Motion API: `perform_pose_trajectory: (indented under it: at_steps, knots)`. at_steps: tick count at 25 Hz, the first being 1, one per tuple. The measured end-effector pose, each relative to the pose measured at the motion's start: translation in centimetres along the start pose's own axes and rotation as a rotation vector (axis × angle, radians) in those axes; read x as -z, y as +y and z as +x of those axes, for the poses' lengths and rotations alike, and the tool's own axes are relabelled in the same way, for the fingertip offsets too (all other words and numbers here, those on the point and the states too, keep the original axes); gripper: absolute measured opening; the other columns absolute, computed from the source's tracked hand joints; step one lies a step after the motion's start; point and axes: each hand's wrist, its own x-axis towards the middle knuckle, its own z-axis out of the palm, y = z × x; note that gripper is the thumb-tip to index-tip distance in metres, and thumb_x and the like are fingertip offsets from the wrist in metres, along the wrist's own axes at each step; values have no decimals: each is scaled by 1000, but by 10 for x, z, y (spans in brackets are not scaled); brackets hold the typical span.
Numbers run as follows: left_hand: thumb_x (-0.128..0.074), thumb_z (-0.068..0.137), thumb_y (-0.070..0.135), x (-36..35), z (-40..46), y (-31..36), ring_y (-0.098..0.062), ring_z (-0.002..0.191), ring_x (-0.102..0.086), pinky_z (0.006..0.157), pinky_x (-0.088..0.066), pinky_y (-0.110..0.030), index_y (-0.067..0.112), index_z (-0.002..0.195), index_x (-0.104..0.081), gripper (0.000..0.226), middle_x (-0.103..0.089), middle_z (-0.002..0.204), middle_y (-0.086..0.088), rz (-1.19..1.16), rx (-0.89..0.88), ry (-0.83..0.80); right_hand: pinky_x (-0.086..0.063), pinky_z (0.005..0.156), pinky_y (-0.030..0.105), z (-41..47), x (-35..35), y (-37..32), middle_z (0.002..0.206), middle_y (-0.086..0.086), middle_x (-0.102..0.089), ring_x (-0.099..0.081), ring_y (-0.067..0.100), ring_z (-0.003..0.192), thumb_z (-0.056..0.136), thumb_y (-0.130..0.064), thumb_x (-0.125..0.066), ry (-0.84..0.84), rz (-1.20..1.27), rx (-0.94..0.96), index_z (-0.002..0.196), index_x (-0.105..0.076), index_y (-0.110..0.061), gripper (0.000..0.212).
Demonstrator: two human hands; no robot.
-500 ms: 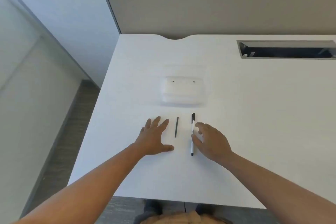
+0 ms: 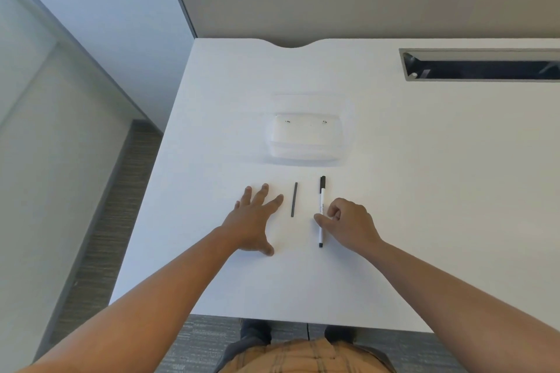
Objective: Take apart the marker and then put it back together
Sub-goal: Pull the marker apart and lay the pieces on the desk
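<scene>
A white marker [image 2: 321, 200] with a black cap at its far end lies lengthwise on the white desk [image 2: 424, 191]. A thin dark grey rod [image 2: 294, 199], apparently the marker's ink core, lies parallel to it on the left. My right hand [image 2: 348, 222] is over the marker's middle, thumb and fingers pinched around the barrel, which still lies on the desk. My left hand [image 2: 256, 219] rests flat on the desk to the left of the rod, fingers spread, holding nothing.
A clear plastic tray [image 2: 307, 139] sits just beyond the marker and rod. A long cable slot [image 2: 481, 65] is cut into the desk at the far right. A grey partition rises behind the desk. The desk's left edge drops to the floor.
My right hand's fingers have curled in and closed on the marker's barrel. The left hand, rod and marker have stayed in place.
</scene>
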Motion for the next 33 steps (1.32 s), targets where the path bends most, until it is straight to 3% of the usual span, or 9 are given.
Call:
perform_pose_trajectory:
  at_steps: [8, 14, 20, 23, 25, 28, 32, 33]
  knots:
    - [-90, 61, 41, -1, -3, -5, -20, 153, 15, 108, -40, -49, 43, 156, -3, 130, 16, 165, 17, -52, 25, 64, -42, 58, 31, 4, 2, -6, 69, -4, -63, -56, 19, 63, 82, -30, -65, -65, -60, -52, 73, -58, -15, 19]
    - [-90, 62, 41, -1, -6, -5, -19, 153, 15, 110, -38, -48, 39, 157, -5, 127, 16, 165, 17, -70, 22, 57, -44, 57, 28, -5, 10, -7, 61, 4, -63, -55, 17, 48, 77, -19, -64, -111, 245, -147, 63, -53, -13, 18]
    - [-86, 69, 40, 4, -3, 1, -19, 154, 8, 116, -33, -47, 34, 158, -14, 114, 6, 167, 12, -142, 30, 38, -51, 55, 27, -17, 13, -19, 74, 9, -74, -61, 20, 57, 87, -11, -67, -132, 527, -147, 94, -62, -11, 8]
    - [-84, 72, 42, 9, -6, 10, -16, 151, -16, 117, -32, -40, 34, 155, -25, 102, -12, 166, 11, -289, -34, 107, -52, 56, 27, -20, 15, -25, 70, 7, -72, -59, 19, 58, 91, -11, -65, -135, 594, -109, 104, -67, -19, 15]
    - [-85, 72, 45, 16, -13, 24, -8, 141, -35, 113, -36, -33, 37, 149, -38, 91, -30, 158, 14, -465, -134, 192, -52, 57, 27, -21, 19, -29, 73, 10, -70, -59, 19, 58, 93, -11, -64, -126, 644, -102, 103, -71, -17, 14]
    - [-89, 68, 43, 32, -29, 47, 4, 114, -52, 99, -45, -21, 42, 133, -58, 72, -53, 126, 21, -665, -302, 305, -51, 59, 28, -22, 25, -37, 72, 10, -69, -60, 20, 59, 95, -15, -65, -149, 706, -75, 98, -74, -8, 12]
    - [-81, 82, 25, 48, -43, 63, -6, 85, -60, 75, -47, -17, 44, 96, -70, 26, -63, 92, 13, -679, -491, 430, -51, 58, 27, -27, 31, -51, 62, 4, -62, -57, 17, 56, 94, -19, -68, -195, 759, -13, 82, -73, -8, 18]
    - [-76, 87, 21, 50, -43, 63, -9, 83, -61, 73, -48, -20, 40, 95, -72, 21, -65, 88, 10, -660, -514, 471, -51, 58, 26, -27, 32, -54, 65, 6, -65, -60, 17, 57, 94, -20, -67, -191, 744, -19, 81, -72, -8, 18]
